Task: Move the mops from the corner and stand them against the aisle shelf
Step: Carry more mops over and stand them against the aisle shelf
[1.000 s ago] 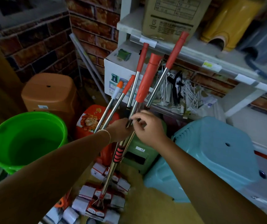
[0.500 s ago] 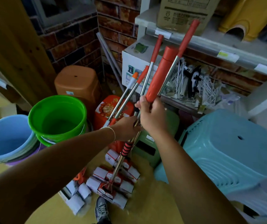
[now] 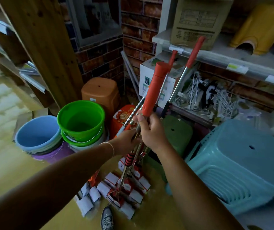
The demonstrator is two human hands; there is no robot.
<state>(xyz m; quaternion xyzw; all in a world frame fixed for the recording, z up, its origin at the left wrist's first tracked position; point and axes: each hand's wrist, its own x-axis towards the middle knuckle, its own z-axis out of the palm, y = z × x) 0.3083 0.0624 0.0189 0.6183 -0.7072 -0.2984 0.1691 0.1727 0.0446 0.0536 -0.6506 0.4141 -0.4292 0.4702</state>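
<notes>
Several mops with chrome poles and red grips stand bunched in the brick corner, their packaged heads (image 3: pixel 124 190) on the yellow floor. My right hand (image 3: pixel 151 130) grips the nearest pole just below its thick red handle (image 3: pixel 154 90). My left hand (image 3: pixel 126 141) holds the bundle of poles a little lower, at the left side. Two more red-tipped poles (image 3: pixel 194 52) lean back toward the white shelf (image 3: pixel 216 52).
A green bucket (image 3: pixel 81 120) and stacked blue buckets (image 3: pixel 36 135) sit left of the mops, with an orange stool (image 3: pixel 101 92) behind. A teal stool (image 3: pixel 242 165) and a green stool (image 3: pixel 177 131) stand to the right. A wooden post (image 3: pixel 46 47) rises at left. My shoe (image 3: pixel 107 219) is below.
The view has swung left and pulled back, showing more floor and the blue buckets. My right hand has shifted up to the base of the red handle and the mop heads sit closer to my foot.
</notes>
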